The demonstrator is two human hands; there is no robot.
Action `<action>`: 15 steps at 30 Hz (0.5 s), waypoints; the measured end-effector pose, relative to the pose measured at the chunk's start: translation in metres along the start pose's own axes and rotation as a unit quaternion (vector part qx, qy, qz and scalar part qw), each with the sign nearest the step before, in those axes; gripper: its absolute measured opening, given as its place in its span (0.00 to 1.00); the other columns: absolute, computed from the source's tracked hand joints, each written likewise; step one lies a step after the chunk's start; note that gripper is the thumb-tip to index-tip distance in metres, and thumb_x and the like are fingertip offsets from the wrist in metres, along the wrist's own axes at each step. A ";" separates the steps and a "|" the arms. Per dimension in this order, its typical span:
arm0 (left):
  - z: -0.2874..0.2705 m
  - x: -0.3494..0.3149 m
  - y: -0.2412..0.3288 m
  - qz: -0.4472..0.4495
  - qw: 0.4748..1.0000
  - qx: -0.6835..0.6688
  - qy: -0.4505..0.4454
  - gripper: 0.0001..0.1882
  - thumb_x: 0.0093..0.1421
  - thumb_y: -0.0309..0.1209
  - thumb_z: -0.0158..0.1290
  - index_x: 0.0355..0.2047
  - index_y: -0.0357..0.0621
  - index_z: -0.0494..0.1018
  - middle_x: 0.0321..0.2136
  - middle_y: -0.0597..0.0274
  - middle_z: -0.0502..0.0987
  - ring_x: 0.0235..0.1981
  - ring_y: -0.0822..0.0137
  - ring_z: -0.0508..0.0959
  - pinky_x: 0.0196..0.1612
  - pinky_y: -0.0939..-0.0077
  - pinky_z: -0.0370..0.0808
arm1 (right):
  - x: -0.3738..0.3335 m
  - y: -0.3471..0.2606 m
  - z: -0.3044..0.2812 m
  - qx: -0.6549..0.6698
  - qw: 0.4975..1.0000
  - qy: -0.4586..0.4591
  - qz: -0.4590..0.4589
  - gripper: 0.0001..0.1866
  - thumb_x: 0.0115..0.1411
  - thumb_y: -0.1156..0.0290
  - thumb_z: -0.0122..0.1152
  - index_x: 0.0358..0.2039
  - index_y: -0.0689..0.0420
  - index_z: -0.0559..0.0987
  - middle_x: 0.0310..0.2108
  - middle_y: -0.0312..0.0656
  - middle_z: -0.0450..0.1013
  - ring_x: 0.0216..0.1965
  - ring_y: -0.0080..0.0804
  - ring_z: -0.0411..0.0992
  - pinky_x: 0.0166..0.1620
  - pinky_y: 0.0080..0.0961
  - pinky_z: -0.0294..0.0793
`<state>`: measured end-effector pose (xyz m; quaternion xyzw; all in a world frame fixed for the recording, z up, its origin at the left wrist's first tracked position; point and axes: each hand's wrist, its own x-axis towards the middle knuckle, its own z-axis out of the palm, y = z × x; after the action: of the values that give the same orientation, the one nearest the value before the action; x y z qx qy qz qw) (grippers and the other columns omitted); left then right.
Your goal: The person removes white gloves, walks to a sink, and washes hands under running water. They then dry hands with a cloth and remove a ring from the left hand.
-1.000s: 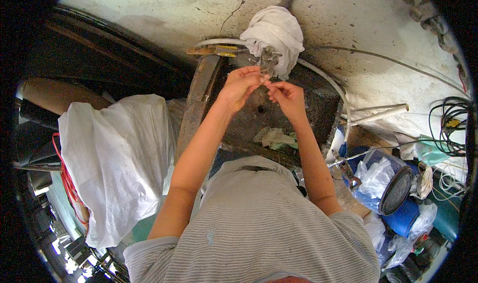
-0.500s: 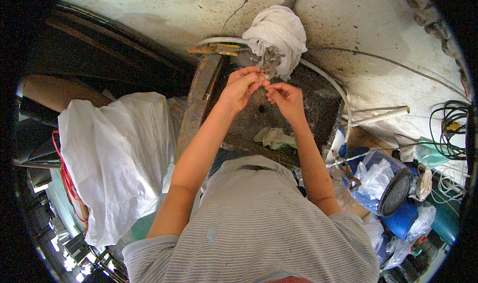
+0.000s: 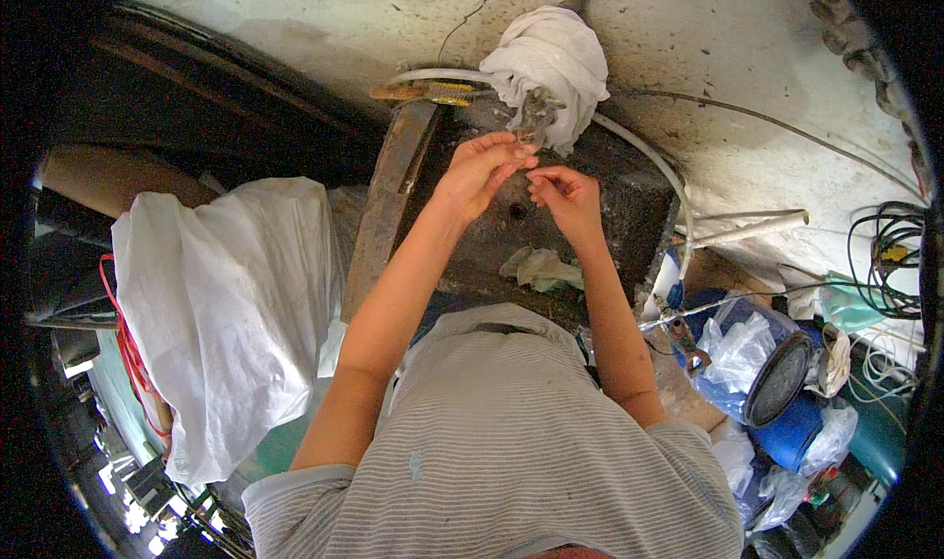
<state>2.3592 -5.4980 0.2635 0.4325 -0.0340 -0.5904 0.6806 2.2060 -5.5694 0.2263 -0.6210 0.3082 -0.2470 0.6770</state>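
Over a dark, stained basin (image 3: 634, 190), my two hands meet close together, just below a bundle of white cloth (image 3: 551, 62). A grey, crumpled piece (image 3: 536, 115) hangs from the bundle's underside, right by my left fingertips. My left hand (image 3: 484, 174) is closed in a pinch; what sits between thumb and fingers is too small to name. Beside it on the right, my right hand (image 3: 567, 197) has its thumb and fingers curled together, and anything inside them is hidden. A small gap separates the two hands.
A wooden-handled brush (image 3: 423, 93) lies on the basin's far left corner. A pale hose (image 3: 678, 180) curves round its right side. A pale rag (image 3: 543, 270) lies inside. Left stands a white sack (image 3: 231, 313); right are blue containers (image 3: 787, 436) and black cable (image 3: 885, 254).
My hands have drawn slightly apart at the fingertips, the right one shifting a little down. The cloth bundle and basin stay as they were.
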 end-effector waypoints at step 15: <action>-0.005 -0.003 0.001 0.035 0.999 -0.021 0.009 0.11 0.50 0.19 0.56 0.33 0.38 0.67 0.32 0.51 0.77 0.35 0.61 0.79 0.39 0.77 0.77 | 0.000 -0.014 0.006 0.002 1.000 0.003 -0.010 0.07 0.57 0.73 0.57 0.34 0.62 0.79 0.24 0.38 0.76 0.24 0.20 0.73 0.29 0.17 0.73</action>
<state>2.3615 -5.4931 0.2623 0.4220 -0.0308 -0.5627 0.7102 2.2109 -5.5666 0.2400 -0.6217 0.3039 -0.2564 0.6748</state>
